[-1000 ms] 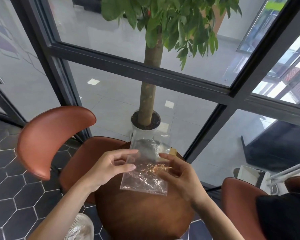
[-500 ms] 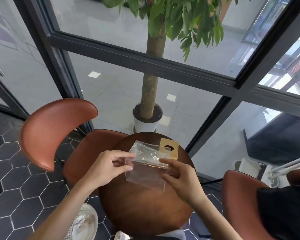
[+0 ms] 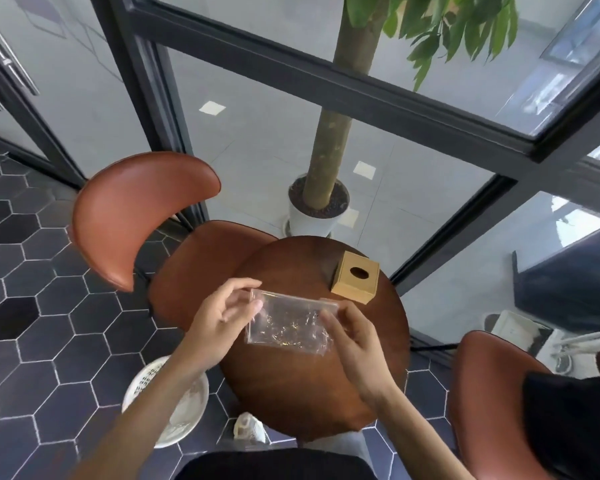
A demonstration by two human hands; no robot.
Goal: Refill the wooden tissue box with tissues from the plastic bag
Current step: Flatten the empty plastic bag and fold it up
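Observation:
A clear plastic bag (image 3: 288,325) hangs above the round wooden table (image 3: 312,386), held between both hands. My left hand (image 3: 222,317) pinches its top left corner. My right hand (image 3: 352,336) grips its right edge. The bag looks see-through and crinkled, and I cannot make out tissues inside it. The small wooden tissue box (image 3: 355,277), with an oval hole on top, stands at the far right of the table, beyond my right hand and apart from it.
A brown leather chair (image 3: 136,216) stands left of the table and another (image 3: 492,393) at the right. A white basket (image 3: 174,403) sits on the hexagon-tiled floor at the lower left. A potted tree (image 3: 323,188) stands behind the glass wall.
The bag has been lowered and turned to lie wider, its top strip now level. The camera has tilted down, so the tissue box, once hidden behind the bag, is in full view.

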